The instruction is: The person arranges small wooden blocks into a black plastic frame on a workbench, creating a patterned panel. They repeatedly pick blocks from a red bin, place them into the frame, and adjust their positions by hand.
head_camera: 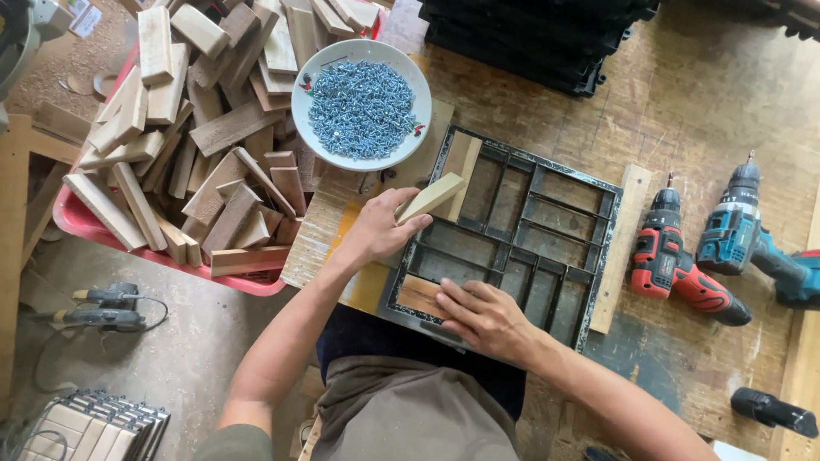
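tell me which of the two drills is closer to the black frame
The red drill: it lies just right of the wooden strip along the frame. The blue drill lies farther right, beyond the red one.

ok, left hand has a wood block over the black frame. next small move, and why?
Probably lower the wood block in the left hand into an open cell of the black frame. The block hangs tilted above the frame's upper-left cells, one lower-left cell already holds wood, and the right hand presses flat there.
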